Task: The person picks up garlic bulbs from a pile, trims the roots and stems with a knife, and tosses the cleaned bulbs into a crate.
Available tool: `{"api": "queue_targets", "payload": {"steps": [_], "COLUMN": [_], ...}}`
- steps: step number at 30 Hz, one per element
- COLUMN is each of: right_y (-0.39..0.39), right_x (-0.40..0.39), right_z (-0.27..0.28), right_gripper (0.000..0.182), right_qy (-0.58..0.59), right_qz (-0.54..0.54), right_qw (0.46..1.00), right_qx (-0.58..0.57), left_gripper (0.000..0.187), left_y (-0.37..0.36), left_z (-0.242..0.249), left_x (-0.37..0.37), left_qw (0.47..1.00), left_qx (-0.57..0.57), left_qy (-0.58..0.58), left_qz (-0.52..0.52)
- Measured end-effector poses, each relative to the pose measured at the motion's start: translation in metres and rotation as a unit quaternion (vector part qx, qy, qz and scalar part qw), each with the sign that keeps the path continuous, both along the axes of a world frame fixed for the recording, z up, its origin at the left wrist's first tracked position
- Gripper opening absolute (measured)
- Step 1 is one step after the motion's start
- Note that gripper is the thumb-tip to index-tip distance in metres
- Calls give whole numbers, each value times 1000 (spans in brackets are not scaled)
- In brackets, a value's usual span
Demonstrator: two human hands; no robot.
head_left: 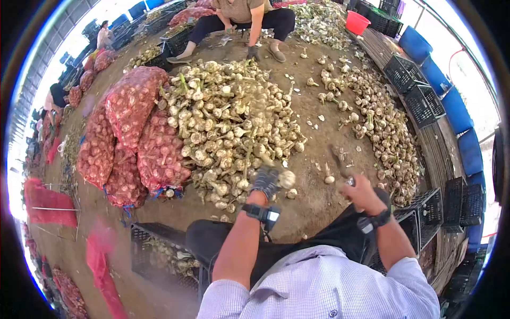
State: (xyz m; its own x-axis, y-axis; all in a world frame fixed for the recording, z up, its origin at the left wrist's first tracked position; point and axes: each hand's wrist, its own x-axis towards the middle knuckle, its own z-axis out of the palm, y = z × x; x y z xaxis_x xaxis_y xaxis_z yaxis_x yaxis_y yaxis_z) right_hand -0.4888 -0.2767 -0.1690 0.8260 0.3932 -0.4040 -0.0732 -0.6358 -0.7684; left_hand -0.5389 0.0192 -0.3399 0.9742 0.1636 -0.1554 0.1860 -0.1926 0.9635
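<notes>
My left hand (265,182), in a dark striped glove, is closed around a garlic bulb (287,179) at the lower edge of a big garlic pile (228,117). Bare and closed, my right hand (362,193) grips a cutting tool (341,164) whose dark blade points up and away. The blade is slightly blurred. A few loose bulbs lie on the ground between my hands, one of them (329,179) just left of the tool.
Red mesh sacks of garlic (130,117) stand left of the pile. A long heap of bulbs (385,127) lies at right, beside black crates (406,72) and blue barrels (457,109). A crate (143,250) sits by my left leg. Another person (244,16) sits opposite.
</notes>
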Motion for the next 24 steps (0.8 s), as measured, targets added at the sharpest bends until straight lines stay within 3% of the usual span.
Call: {"api": "queue_targets", "payload": {"steps": [1, 3, 4, 5, 8, 9, 12, 13, 16, 17, 19, 21, 24], "right_y": [12, 36, 45, 53, 64, 63, 60, 56, 40, 38, 22, 8, 7], "right_x": [-12, -34, -40, -46, -56, -56, -54, -50, -37, -35, -24, -20, -23], "right_z": [-6, -19, -24, -29, -38, -38, -33, -32, -47, -43, -48, -56, -49], "right_gripper": [45, 45, 46, 42, 42, 44, 46, 45, 40, 37, 36, 35, 29], "right_qy": [-9, -22, -31, -52, -88, -86, -41, -19, -31, -9, 7, -29, -119], "right_qz": [8, -20, -32, -27, -18, -21, -77, -102, -104, -115, -100, -54, 75], "right_qw": [1000, 997, 993, 991, 986, 988, 986, 982, 981, 978, 983, 990, 989], "right_qx": [15, 78, 108, 124, 141, 128, 145, 159, 162, 176, 156, 126, 52], "left_gripper": [25, 26, 27, 29, 36, 46, 54, 45, 45, 39, 34, 32, 29], "left_y": [-14, -40, -51, -62, -81, -79, -78, -84, -93, -96, -99, -87, -76], "left_z": [41, 55, 46, 65, 56, 71, 82, 75, 62, 45, 24, 38, 31], "left_x": [-14, -40, -43, -54, -70, -71, -78, -80, -75, -73, -70, -68, -61], "left_qw": [998, 980, 956, 965, 949, 955, 976, 990, 997, 997, 995, 981, 970], "left_qx": [27, 81, 168, 67, 182, 169, 110, 57, 18, 21, -76, 68, 101], "left_qy": [-16, -86, -76, -33, -71, -5, -8, -22, 33, 21, -36, -128, -68], "left_qz": [-56, -161, -228, -250, -247, -242, -187, -126, -73, -66, -61, -132, -210]}}
